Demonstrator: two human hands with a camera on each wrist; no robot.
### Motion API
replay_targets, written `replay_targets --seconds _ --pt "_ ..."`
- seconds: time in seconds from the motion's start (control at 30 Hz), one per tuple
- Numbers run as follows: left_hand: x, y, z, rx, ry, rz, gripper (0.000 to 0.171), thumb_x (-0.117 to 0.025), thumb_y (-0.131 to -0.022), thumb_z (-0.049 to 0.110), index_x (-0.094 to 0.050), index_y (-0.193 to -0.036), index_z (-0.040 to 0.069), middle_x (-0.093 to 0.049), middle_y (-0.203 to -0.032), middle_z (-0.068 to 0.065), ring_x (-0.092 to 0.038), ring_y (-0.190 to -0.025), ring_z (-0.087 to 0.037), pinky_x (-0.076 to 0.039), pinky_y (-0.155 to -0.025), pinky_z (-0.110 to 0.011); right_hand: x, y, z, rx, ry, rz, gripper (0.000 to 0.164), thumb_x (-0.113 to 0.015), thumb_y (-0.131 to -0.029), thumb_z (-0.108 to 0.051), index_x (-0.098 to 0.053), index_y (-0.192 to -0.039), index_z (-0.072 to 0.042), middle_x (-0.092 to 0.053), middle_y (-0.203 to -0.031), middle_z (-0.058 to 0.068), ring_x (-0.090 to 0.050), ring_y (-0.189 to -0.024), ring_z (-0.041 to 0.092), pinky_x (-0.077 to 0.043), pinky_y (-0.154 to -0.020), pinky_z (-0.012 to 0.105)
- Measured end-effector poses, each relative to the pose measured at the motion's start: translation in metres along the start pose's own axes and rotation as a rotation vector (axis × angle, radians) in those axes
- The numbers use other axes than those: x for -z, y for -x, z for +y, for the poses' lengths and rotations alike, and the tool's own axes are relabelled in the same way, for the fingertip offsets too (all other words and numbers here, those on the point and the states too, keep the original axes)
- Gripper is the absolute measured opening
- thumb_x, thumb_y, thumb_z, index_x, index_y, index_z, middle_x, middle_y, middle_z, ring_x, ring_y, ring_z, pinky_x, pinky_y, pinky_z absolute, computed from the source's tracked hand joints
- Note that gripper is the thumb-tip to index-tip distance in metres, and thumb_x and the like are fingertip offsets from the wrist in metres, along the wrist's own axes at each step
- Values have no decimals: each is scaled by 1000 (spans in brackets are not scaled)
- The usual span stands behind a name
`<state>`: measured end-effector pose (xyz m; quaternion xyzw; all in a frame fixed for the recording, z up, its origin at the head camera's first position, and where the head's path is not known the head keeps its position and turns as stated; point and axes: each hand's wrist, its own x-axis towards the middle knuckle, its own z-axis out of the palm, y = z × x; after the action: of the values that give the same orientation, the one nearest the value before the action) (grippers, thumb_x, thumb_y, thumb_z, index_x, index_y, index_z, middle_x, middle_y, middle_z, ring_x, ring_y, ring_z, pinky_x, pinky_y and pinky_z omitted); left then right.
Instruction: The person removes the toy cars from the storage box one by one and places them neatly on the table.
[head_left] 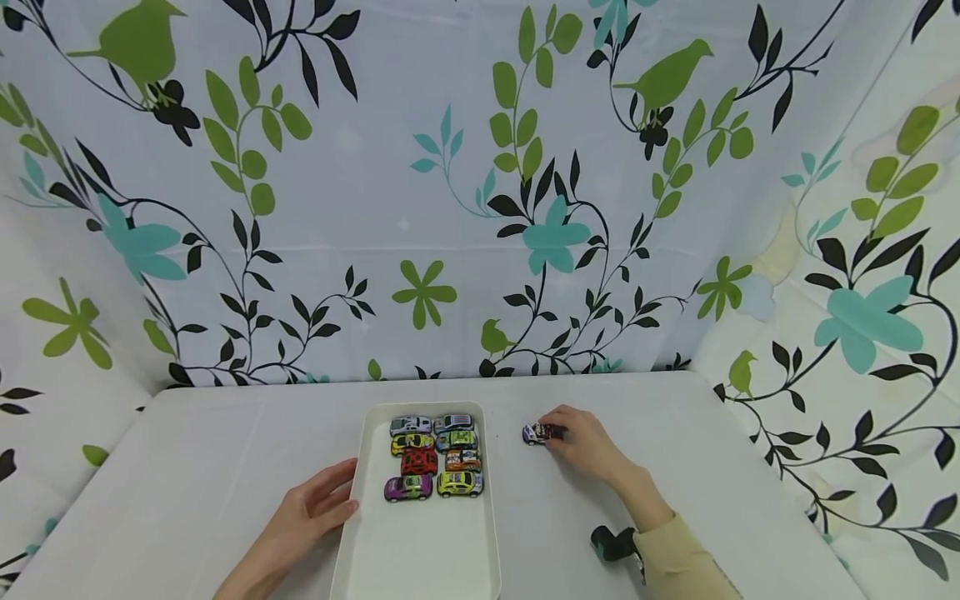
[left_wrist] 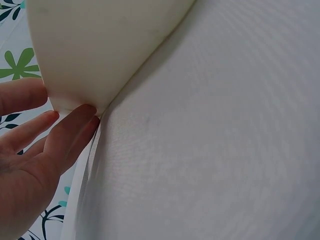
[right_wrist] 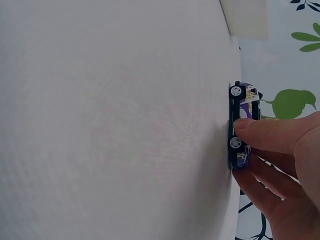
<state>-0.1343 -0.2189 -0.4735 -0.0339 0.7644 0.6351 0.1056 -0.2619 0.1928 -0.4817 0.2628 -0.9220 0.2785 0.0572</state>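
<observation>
My right hand pinches a small toy car just right of the tray. Up close in the right wrist view, the toy car is purple, white and black with silver wheels. The thumb lies on its side, and its wheels are right at the tabletop. At the left, my left hand rests its relaxed fingers along the outer side of a white tray. The left wrist view has these fingertips against the tray wall. Several toy cars stand in two columns in the tray's far half.
A white table lies under everything, with its far edge against a leaf-and-bird patterned cloth. The same pattern hangs at both sides. A dark green and black object is beside the right sleeve.
</observation>
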Motion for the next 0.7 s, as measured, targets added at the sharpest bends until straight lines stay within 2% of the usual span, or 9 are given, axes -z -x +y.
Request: replay_targets --seconds 0.3,0.7 --pt "-1 2 2 -11 11 -3 65 -67 -94 9 -37 -151 -1 -40 -153 -27 -42 -140 -43 -54 -100 -40 2 -5 3 11 10 -4 32 -76 -83 -1 -72 -115 -3 -72 -113 10 -68 -108 31 -54 -95 49" --pt "-1 0 2 14 -5 7 65 -68 -94 10 -37 -151 -1 -40 -153 -27 -43 -139 -42 -53 -101 -44 1 -7 6 -6 -31 -20 32 -75 -85 -2 -71 -117 -2 -72 -115 11 -66 -111 32 -53 -97 51"
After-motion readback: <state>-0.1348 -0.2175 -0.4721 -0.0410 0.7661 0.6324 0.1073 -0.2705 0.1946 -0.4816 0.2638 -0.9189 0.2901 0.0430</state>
